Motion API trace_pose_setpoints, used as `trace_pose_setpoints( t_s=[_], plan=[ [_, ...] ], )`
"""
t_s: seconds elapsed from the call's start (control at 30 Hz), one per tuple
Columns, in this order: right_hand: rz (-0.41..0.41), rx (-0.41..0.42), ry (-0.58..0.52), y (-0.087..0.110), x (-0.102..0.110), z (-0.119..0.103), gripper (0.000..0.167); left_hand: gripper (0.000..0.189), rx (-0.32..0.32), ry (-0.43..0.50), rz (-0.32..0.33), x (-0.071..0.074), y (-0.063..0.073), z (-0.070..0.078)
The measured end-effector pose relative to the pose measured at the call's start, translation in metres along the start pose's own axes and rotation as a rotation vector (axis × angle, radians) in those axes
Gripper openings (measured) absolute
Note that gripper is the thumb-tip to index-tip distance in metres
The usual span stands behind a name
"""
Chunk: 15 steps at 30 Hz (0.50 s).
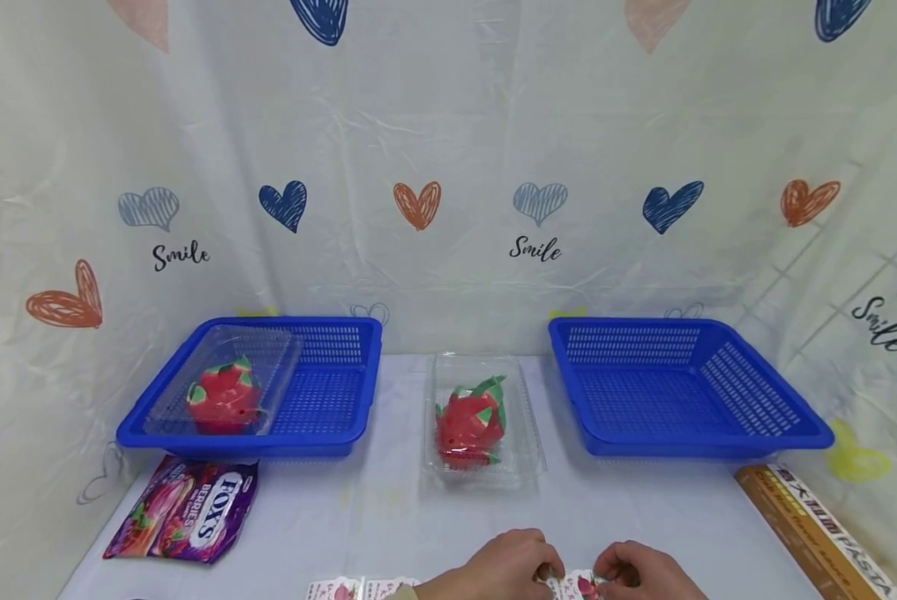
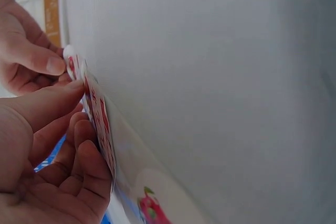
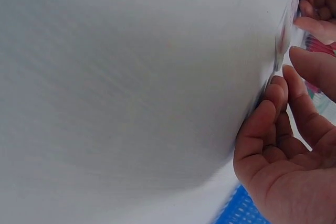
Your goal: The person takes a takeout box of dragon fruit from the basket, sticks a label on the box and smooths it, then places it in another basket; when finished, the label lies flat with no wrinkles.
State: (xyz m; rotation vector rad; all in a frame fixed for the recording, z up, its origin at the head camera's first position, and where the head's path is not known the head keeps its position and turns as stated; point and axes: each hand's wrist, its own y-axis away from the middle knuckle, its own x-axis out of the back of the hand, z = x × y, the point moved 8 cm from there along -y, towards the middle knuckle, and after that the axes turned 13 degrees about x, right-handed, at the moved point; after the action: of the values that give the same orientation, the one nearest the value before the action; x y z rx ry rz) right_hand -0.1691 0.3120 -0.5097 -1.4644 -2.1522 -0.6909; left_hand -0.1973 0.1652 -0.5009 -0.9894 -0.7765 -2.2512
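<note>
A strip of white stickers (image 1: 587, 587) printed with dragon fruit lies low at the front edge of the head view. My left hand (image 1: 504, 568) pinches the strip between thumb and fingers; the left wrist view shows the sticker face (image 2: 101, 116) bent up there. At the strip's right end, my right hand (image 1: 647, 573) has its curled thumb and forefinger at the sticker edge. Beyond the hands, a clear plastic box (image 1: 522, 417) holds a red dragon fruit (image 1: 469, 425) with green tips. More stickers (image 1: 336, 590) extend left, partly cut off by the frame.
A blue basket (image 1: 369, 392) at left holds another clear box with a dragon fruit (image 1: 225, 398). A second blue basket (image 1: 643, 400) stands at right. A purple Fox's candy bag (image 1: 193, 510) lies at left, a long pasta box (image 1: 816, 533) at right. A heart-patterned curtain (image 1: 456, 275) hangs behind.
</note>
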Motion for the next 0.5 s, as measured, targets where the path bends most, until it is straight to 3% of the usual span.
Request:
trace_pose_setpoints(
  t_s=[0.2, 0.5],
  plan=[
    [0.022, -0.053, 0.071, -0.0015, 0.0025, 0.0046, 0.034, 0.017, 0.015, -0.016, 0.017, 0.0021, 0.0019, 0.0022],
    [-0.016, -0.021, 0.045, -0.0013, -0.0017, 0.0031, 0.028, 0.015, 0.034, -0.010, 0.013, -0.0011, 0.0011, 0.0011]
  ],
)
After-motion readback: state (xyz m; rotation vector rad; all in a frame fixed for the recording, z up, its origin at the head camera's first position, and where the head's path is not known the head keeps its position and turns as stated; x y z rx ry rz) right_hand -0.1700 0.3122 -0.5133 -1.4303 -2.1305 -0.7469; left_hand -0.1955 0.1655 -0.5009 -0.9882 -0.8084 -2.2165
